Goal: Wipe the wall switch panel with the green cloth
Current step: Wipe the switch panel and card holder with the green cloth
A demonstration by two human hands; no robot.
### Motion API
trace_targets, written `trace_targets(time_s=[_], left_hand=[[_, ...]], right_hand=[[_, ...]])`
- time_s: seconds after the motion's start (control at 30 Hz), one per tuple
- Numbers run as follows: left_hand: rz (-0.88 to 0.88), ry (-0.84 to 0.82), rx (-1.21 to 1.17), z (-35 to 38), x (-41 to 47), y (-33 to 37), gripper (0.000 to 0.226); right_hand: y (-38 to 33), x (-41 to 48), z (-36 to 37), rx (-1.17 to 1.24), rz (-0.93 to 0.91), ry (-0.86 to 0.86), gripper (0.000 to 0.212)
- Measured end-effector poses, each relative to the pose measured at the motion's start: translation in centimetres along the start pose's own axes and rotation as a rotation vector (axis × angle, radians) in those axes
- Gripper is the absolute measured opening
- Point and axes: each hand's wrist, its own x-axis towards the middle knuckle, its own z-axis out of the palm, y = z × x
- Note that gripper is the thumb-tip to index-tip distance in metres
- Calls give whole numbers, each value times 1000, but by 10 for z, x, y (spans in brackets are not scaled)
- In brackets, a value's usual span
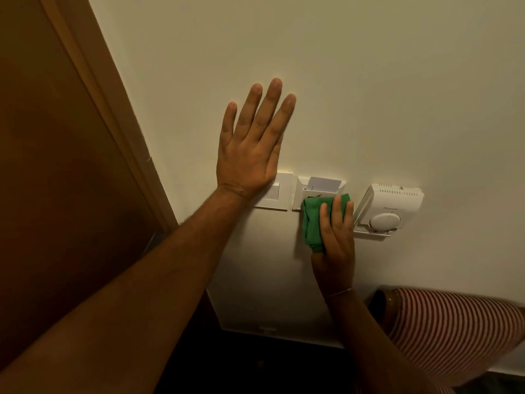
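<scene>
Nearest, at lower right, a red-and-white striped sleeve [454, 331]. Beyond it, right hand [336, 237] closed over a folded green cloth [311, 220], fingers flat on top, pressing it against the wall [369, 95]. Thin band around that wrist. Cloth laid over the lower part of the middle panel, a white card holder [302, 191] with a pale card [325, 183] standing in its top slot. Left forearm stretched up from lower left; left hand [250, 155] open and flat on the wall, fingers spread, gripping nothing, heel of the palm overlapping the top left of a white switch plate [274, 194]. Switch plate just left of the card holder, side by side. Just right of the cloth, a white thermostat [389, 206] with a round dial, close to the fingertips; contact cannot be told. Along the far left, a brown door frame [108, 109] beside the door [42, 137].
</scene>
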Motion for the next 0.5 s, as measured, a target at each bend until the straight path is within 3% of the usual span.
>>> trace_targets(time_s=[0.13, 0.33, 0.5], left_hand=[[0, 15, 5, 1, -1, 1, 70], [10, 55, 39, -1, -2, 2, 65], [16, 68, 48, -1, -2, 4, 65]], right_hand=[[-8, 14, 4, 7, 12, 65, 49], [4, -11, 5, -34, 11, -30, 55], [-1, 4, 3, 28, -3, 21, 46]])
